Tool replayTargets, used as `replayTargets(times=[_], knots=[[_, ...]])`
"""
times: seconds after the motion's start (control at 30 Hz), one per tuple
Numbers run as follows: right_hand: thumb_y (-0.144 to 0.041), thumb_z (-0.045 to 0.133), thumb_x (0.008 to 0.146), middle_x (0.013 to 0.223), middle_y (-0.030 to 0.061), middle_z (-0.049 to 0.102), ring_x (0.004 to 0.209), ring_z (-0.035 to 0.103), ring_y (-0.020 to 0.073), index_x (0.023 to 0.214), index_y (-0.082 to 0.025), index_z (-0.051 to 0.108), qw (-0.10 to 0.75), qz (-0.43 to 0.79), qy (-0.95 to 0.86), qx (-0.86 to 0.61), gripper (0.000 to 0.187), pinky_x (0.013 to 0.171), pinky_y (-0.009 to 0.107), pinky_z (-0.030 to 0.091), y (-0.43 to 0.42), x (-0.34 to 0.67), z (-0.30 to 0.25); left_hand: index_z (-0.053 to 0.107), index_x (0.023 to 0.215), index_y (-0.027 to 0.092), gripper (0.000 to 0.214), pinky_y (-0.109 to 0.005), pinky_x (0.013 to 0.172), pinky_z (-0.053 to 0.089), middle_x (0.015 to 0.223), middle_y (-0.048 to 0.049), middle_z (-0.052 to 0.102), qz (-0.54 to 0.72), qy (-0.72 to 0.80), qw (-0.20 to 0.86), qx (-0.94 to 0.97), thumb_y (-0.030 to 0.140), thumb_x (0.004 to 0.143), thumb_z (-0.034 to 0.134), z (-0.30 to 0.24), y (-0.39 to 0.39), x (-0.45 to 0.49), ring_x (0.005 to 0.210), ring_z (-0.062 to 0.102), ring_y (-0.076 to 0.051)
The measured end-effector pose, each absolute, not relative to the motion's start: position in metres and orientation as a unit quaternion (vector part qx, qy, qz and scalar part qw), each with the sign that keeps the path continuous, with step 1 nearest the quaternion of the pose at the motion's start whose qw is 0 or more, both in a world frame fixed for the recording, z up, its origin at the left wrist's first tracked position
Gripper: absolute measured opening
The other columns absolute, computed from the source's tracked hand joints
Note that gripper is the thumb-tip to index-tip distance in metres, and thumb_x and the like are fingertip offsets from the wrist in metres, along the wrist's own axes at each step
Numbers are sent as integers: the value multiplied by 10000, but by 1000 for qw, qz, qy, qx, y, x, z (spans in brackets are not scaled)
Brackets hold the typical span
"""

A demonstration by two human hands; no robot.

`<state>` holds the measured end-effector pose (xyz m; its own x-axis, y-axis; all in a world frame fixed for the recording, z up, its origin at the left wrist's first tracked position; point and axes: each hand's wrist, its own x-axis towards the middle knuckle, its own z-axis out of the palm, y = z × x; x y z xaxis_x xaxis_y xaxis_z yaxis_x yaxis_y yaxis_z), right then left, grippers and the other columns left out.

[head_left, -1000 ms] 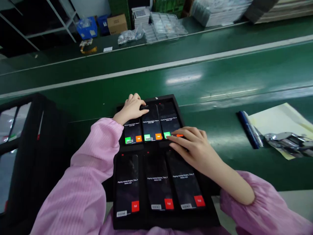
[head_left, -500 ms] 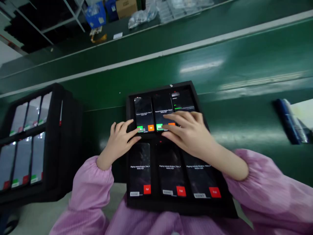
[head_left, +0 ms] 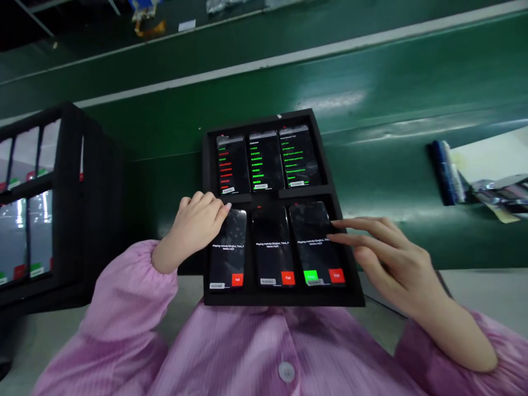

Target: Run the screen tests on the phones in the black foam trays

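A black foam tray [head_left: 284, 300] lies in front of me with smartphones in two rows of three. The far row, including the left smartphone [head_left: 234, 165], shows lists of green or red lines. In the near row, the left phone [head_left: 228, 256] and the middle phone [head_left: 271, 253] each show a red Fail button. The near right phone [head_left: 315, 258] shows a green and a red button. My left hand [head_left: 198, 223] is curled over the tray's left rim, thumb by the near left phone. My right hand [head_left: 388, 256] is open, its outstretched fingertips over the right edge of the near right phone.
Another black tray [head_left: 68, 181] of phones with pale screens stands at the left. Dark blue and white pens [head_left: 447, 173] lie on the green bench [head_left: 396, 148] at the right, beside a paper sheet [head_left: 490, 154]. A small white card [head_left: 187, 25] lies farther back.
Both hands have left the far row's buttons. The left hand has curled at the tray's edge; the right has moved to the near right phone. Far screens now show lists, and a green button has appeared.
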<state>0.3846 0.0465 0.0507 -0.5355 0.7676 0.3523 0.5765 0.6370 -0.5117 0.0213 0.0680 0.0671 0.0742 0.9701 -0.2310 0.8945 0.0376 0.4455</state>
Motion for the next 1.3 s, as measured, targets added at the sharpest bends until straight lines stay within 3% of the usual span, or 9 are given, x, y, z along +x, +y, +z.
replayTargets(times=[0.13,0.3,0.5,0.6,0.7,0.8,0.93,1.13,1.3], knots=[[-334,477,1085,1258,82,728,1133,659,267,1163,-269,757,254,160,-891,-341,298,892,454,555,15,393,35,663,909,243,394,-398,762,573,833,-32,677,119,656,405,626,598,944,495,79,74,6,790,669,-228],[-432,469,1104,1362,107,708,1220,622,298,1180,-262,774,211,59,-912,-347,357,989,509,468,-25,391,12,641,952,221,459,-349,652,600,862,-49,706,149,655,458,583,659,877,525,72,71,-13,751,706,-211],[-429,509,1094,1333,88,727,1193,638,267,1225,-260,768,252,68,-916,-305,336,1054,505,445,-27,361,14,682,736,225,462,-447,949,577,971,-83,703,152,666,326,653,616,939,544,71,67,3,951,659,-248],[-528,527,1080,1410,73,694,1201,641,263,1256,-293,755,227,58,-930,-283,372,1043,507,459,-21,331,16,663,640,235,528,-467,1028,537,886,-75,720,148,662,269,684,598,991,511,70,66,10,893,634,-243],[-607,487,1073,1458,55,669,1211,640,276,1168,-302,772,221,38,-932,-285,428,1074,537,427,-17,316,21,780,888,265,437,-493,1029,552,993,-65,785,173,668,218,690,555,1033,487,67,49,7,957,677,-270],[-504,436,1116,1339,69,730,1181,649,263,1157,-262,752,279,34,-918,-280,400,1074,519,426,-12,330,28,780,1146,339,354,-534,1045,578,1162,-46,778,217,681,161,681,506,1056,480,63,4,-1,1105,709,-294],[-330,510,1081,1273,107,729,1127,662,318,1227,-255,708,323,46,-888,-326,257,951,526,471,4,363,22,709,1293,495,303,-471,897,687,1123,7,777,229,660,163,696,438,1024,581,44,-72,-6,1011,770,-258],[-195,503,1036,1384,85,650,1144,643,427,1514,-447,547,298,87,-849,-428,541,894,625,476,25,366,-6,534,1533,389,513,-482,1040,653,1432,-109,668,189,636,116,740,307,1031,604,13,-127,6,1273,700,-279],[-159,495,1034,1437,71,612,1204,626,415,1597,-495,435,287,92,-849,-434,658,978,640,490,24,368,-7,603,1481,362,437,-569,1091,578,1455,-130,633,130,615,42,777,385,1046,574,12,-135,11,1315,636,-318]])
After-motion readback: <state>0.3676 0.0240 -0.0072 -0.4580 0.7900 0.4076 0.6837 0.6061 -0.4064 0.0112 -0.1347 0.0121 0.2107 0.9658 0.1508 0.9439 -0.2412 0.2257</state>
